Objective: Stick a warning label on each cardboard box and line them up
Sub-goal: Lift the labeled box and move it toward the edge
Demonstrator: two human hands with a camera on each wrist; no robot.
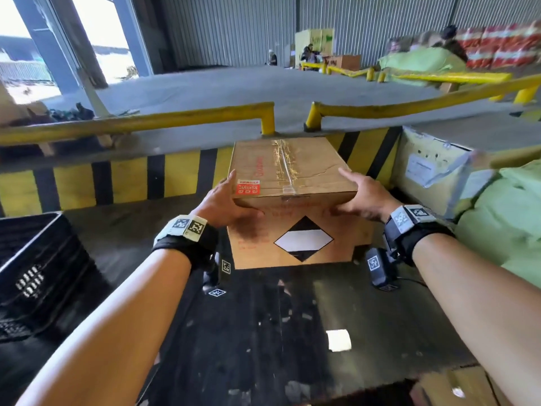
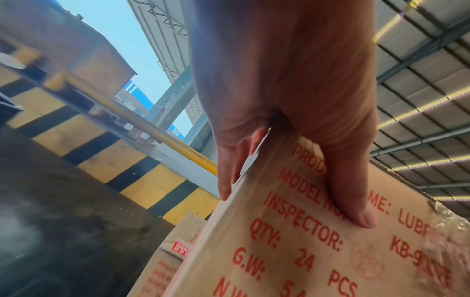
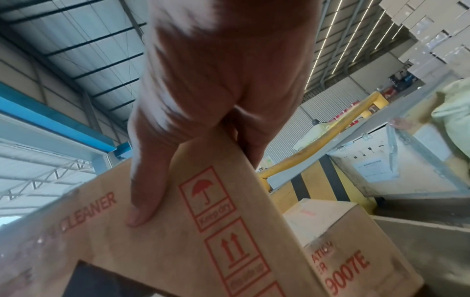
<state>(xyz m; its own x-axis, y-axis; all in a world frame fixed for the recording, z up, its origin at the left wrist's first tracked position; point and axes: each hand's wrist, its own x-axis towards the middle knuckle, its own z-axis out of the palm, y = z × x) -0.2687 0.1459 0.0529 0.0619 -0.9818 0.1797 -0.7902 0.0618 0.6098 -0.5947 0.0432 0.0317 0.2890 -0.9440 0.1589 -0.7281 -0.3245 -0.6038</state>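
A brown cardboard box point(image 1: 292, 171) with a taped top seam is held between my two hands above the dark floor. A red warning label point(image 1: 248, 187) sits on its top near the front left corner. My left hand point(image 1: 225, 200) grips the near left corner point(image 2: 305, 251), thumb point(image 2: 353, 191) on the printed front face and fingers down the side. My right hand point(image 1: 360, 200) grips the near right corner point(image 3: 178, 241) the same way. A second cardboard box point(image 2: 162, 267) point(image 3: 338, 231) stands just behind, lower down, with a red label point(image 2: 182, 246) on it.
A black plastic crate point(image 1: 35, 265) stands at the left. A yellow-and-black striped curb point(image 1: 128, 180) with yellow rails point(image 1: 131, 124) runs behind the boxes. A white box point(image 1: 430, 168) and green sacks point(image 1: 503, 218) crowd the right. A white paper scrap point(image 1: 338, 340) lies on the floor.
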